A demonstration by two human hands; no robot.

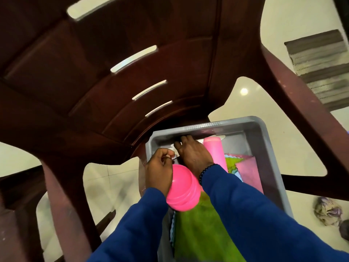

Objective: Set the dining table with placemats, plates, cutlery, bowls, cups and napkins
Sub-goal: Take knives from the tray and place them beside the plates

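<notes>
A grey plastic tub (264, 140) stands on the floor and holds the table things. Both my hands are inside it at its far end. My left hand (159, 170) is closed, pinching a small silvery piece (175, 157) that looks like cutlery. Beside it, my right hand (193, 153) lies palm down with bent fingers near the far wall; what is under them is hidden. A stack of upturned pink bowls (183, 191) lies between my wrists. A pink stack of cups (216, 152) lies to the right of my right hand. Green cloth (198, 233) and a pink napkin (249, 173) fill the tub.
A dark brown plastic chair (132, 63) looms over the tub, its legs to the left (62, 195) and right (302, 110). The floor is pale glossy tile. A striped mat (321, 69) lies at the upper right, and crumpled cloth (327, 211) at the right edge.
</notes>
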